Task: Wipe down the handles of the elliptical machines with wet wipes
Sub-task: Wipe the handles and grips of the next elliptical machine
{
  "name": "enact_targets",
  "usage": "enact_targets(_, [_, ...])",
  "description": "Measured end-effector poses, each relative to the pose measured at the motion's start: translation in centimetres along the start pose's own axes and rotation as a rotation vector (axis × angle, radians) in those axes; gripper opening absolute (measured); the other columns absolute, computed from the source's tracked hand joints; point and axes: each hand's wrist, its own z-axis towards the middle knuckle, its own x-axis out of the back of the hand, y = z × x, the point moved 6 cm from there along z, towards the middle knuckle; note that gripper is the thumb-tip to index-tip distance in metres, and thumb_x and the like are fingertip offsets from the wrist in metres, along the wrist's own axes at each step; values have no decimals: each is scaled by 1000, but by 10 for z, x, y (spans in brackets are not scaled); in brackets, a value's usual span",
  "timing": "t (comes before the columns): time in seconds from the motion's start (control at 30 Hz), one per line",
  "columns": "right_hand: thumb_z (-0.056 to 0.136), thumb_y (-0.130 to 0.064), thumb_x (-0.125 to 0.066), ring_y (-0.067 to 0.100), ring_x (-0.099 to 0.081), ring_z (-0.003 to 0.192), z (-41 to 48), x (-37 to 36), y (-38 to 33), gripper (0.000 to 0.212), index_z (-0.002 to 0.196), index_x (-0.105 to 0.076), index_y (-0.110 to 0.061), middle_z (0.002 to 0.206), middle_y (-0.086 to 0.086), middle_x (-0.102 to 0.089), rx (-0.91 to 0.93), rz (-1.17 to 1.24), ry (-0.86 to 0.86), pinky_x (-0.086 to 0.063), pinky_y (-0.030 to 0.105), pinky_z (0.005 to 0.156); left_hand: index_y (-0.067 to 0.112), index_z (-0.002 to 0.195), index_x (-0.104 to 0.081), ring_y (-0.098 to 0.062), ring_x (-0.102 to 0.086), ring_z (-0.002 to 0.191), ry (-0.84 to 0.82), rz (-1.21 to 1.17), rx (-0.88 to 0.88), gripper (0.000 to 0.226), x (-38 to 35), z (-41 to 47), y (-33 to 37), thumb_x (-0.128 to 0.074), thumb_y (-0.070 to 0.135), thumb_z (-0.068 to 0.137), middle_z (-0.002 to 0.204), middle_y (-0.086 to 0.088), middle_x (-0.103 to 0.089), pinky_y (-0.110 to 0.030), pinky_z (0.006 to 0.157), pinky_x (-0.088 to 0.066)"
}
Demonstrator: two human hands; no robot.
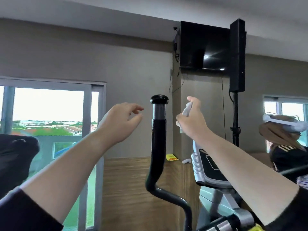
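Observation:
A black elliptical handle (158,139) rises upright in the middle, with a round black cap on top and a grey band just under it. My left hand (122,121) hovers just left of the handle's top, fingers apart, touching nothing. Just right of the handle, my right hand (191,120) is closed around a crumpled white wet wipe (186,110), a short gap away from the bar. The machine's console (210,164) shows below my right forearm.
A black TV (204,49) and a tall speaker on a stand (237,57) hang ahead. A window (48,124) is at the left. Another person wearing a headset (283,130) stands at the right. A wooden ledge holds a yellow packet (171,157).

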Motion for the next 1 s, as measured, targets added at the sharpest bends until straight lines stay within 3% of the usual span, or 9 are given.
enact_targets(0.1, [90,-4,-47,16,-57,61,8,1,0,57,140,-25,-19,103,6,-44,-15,99,27,-47,25,48,33,117,-64,-8,-57,99,31,-19,-24,26,8,9,6,-54,33,93,100,17,-62,-30,85,-46])
enact_targets(0.2, [90,-7,-42,11,-56,64,11,1,-9,52,140,-36,-19,104,5,-52,10,142,47,-53,28,59,35,114,-65,-5,-57,91,68,-50,-61,24,12,17,16,-55,33,92,95,20,-61,-28,81,-48])
enact_targets(0.27, [89,-8,-39,4,-54,78,10,5,-21,57,144,-36,-24,126,4,-47,64,94,65,-49,10,69,36,112,-65,-4,-57,86,86,-92,-83,23,14,21,25,-56,34,92,92,19,-61,-23,77,-47])
enact_targets(0.37, [91,1,-33,-8,-44,93,9,9,-43,62,146,-37,-24,126,-5,-35,123,45,54,-30,-10,62,38,110,-65,-5,-57,82,73,-162,-109,20,14,29,38,-57,37,91,91,16,-62,-17,71,-44])
enact_targets(0.5, [96,-4,-37,0,-48,118,4,10,-68,49,140,-48,-24,132,-7,-49,230,44,69,-39,13,99,40,111,-64,-4,-57,80,49,-230,-108,21,11,39,49,-59,38,90,90,17,-61,-14,66,-41])
enact_targets(0.63, [96,-9,-44,12,-57,116,-8,3,-76,48,142,-42,-24,122,-1,-60,275,75,15,-45,40,105,43,116,-60,-3,-60,86,3,-333,-151,28,11,45,60,-64,42,88,100,17,-62,-13,72,-46])
enact_targets(0.73, [97,-13,-48,16,-65,100,-21,-4,-76,50,142,-33,-28,102,5,-67,273,213,-60,-50,36,97,41,94,-63,0,-60,83,3,-335,-193,4,11,47,69,-63,40,90,91,19,-63,-11,71,-44])
enact_targets(0.87, [93,-9,-45,14,-63,97,-27,-8,-74,52,139,-33,-31,104,4,-66,242,168,-29,-49,27,86,28,75,-55,2,-47,55,48,-342,-162,24,10,51,69,-53,35,97,65,13,-55,-9,52,-36])
enact_targets(1.0, [85,-10,-61,13,-64,93,-27,-10,-78,68,140,-29,-35,106,4,-61,248,69,-57,-55,27,80,25,71,-45,1,-43,54,100,-290,-126,30,7,53,64,-50,35,98,63,11,-48,-10,52,-35])
